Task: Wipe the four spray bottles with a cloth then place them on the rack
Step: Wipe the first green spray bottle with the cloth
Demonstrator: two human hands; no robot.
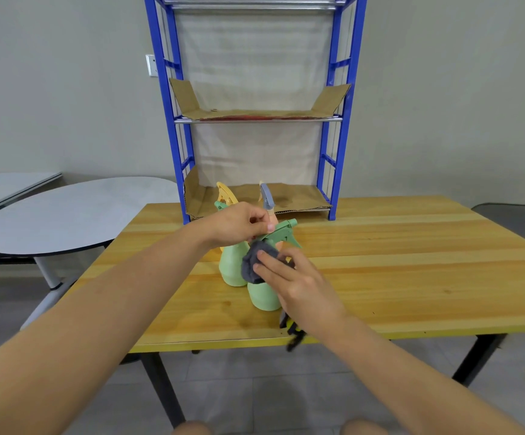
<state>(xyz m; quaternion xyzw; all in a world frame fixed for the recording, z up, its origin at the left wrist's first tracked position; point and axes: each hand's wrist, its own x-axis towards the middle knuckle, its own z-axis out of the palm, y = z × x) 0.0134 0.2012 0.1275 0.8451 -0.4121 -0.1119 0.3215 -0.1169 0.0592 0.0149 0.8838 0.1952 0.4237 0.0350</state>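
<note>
Left hand (239,224) pinches the trigger head of the nearest green spray bottle (262,295), steadying it upright mid-surface (411,262). Right hand (295,281), fingers spread, presses a grey cloth (254,262) against its neck. Three other bottles (231,265) cluster just behind, toward the far edge, before the blue rack (342,120), shelves bare of bottles.

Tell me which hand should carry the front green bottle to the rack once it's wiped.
Left, probably. The left hand already grips the front green bottle by its sprayer head, while the right hand is occupied pressing the grey cloth against it.
</note>
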